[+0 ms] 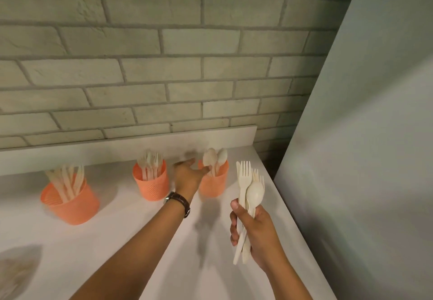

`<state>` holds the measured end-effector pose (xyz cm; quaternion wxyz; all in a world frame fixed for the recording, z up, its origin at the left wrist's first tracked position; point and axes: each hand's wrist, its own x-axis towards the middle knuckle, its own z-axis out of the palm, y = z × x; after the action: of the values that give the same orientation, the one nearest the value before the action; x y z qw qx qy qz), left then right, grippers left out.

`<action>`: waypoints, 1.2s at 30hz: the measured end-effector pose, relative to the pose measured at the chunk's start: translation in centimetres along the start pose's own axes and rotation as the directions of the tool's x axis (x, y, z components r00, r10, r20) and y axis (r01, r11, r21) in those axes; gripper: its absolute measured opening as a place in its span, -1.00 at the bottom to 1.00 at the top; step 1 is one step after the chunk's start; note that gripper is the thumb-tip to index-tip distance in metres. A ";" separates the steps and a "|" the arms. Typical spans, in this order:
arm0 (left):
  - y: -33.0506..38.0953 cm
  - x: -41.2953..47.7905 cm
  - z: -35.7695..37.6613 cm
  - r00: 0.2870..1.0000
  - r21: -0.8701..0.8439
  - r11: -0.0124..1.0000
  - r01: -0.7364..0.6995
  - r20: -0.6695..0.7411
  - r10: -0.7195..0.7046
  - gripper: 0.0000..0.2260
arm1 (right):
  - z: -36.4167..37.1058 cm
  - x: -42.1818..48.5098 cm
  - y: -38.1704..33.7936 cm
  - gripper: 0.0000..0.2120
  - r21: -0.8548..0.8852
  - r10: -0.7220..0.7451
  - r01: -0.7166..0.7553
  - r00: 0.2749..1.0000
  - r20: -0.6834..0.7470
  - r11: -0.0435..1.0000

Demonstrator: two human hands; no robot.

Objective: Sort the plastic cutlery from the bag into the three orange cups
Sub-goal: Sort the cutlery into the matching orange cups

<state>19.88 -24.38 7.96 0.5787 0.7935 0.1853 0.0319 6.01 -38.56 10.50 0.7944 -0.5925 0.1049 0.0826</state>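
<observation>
Fingers (188, 161) of left hand (187, 177) apart at spoon cup (214, 186) | right hand (255, 231) clamps cutlery bundle (248, 182) near table (277, 206) edge

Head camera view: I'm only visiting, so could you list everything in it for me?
Orange ribbed plastic cups: three, orange, in a row on the counter
Cream plastic knives: several, cream, left cup
Cream plastic forks: several, cream, middle cup
Cream plastic spoons: at least two, cream, right cup
Mixed cutlery bundle: one, cream, held upright above the counter
White counter: one, white, below
Brick wall: one, grey, behind
Plain panel: one, grey, right
Wristwatch: one, brown strap, left wrist
Left hand: fingers stretched, at the right cup
Right hand: grips the bundle
</observation>
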 end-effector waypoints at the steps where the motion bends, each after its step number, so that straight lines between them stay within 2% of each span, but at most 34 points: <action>1: -0.2 -0.6 -0.3 1.000 0.023 1.000 0.004 -0.006 -0.004 -0.42 | 0.1 0.1 0.0 -0.92 0.007 0.005 -0.005 1.000 0.002 1.000; 2: -0.2 -1.5 -0.9 1.000 0.009 1.000 -0.011 -0.013 0.011 -0.42 | 0.2 0.1 0.0 -0.92 0.012 0.014 -0.014 1.000 0.003 1.000; 4: 0.0 -3.9 -2.5 0.999 -0.097 0.995 -0.013 0.033 0.016 -0.59 | 0.7 0.1 0.1 -0.92 -0.004 0.027 -0.027 1.000 0.013 1.000; 7: 0.4 -8.0 -4.9 0.967 -0.166 0.986 0.031 0.256 0.013 -0.89 | 1.7 0.1 0.3 -0.91 -0.078 -0.004 0.006 0.999 0.038 0.997; 9: 0.6 -10.0 -6.2 0.935 -0.167 0.985 0.038 0.353 0.023 -0.93 | 2.7 0.0 0.6 -0.89 -0.127 -0.030 0.038 0.998 0.062 0.991; 11: 0.3 -11.0 -7.1 0.930 -0.197 0.980 0.037 0.365 0.038 -0.93 | 3.7 -0.1 1.0 -0.88 -0.147 -0.044 0.059 0.994 0.101 0.987; 21: -0.6 -10.3 -13.2 0.983 -0.252 0.967 0.030 0.185 0.017 -0.94 | 8.5 -0.1 2.5 -0.92 -0.125 0.032 0.003 0.961 0.274 0.992; 23: -0.7 -9.6 -14.2 0.989 -0.274 0.961 0.034 0.146 0.007 -0.92 | 9.2 0.1 2.6 -0.85 -0.112 0.057 -0.026 0.956 0.286 0.993; 25: -0.6 -8.4 -15.2 0.998 -0.324 0.946 0.025 0.069 -0.002 -0.92 | 9.7 0.3 2.7 -0.77 -0.106 0.077 -0.047 0.952 0.296 0.993; 29: 0.4 -4.7 -17.3 0.987 -0.365 0.927 -0.080 -0.160 0.022 -0.92 | 9.8 0.8 2.7 -0.79 -0.119 0.082 -0.050 0.954 0.287 0.992; 33: 0.0 -0.4 -17.1 0.954 -0.282 0.951 -0.129 -0.296 0.041 -0.90 | 9.3 0.9 2.7 -0.78 -0.145 0.081 -0.045 0.963 0.258 0.988; 36: -1.4 1.6 -15.4 0.963 -0.206 0.976 -0.078 -0.268 0.020 -0.82 | 9.2 1.1 2.6 -0.80 -0.136 0.085 -0.054 0.970 0.228 0.989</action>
<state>16.91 -9.54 11.45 0.6300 0.7195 0.2366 0.1718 7.08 -28.97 10.36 0.7579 -0.6248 0.0261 0.1859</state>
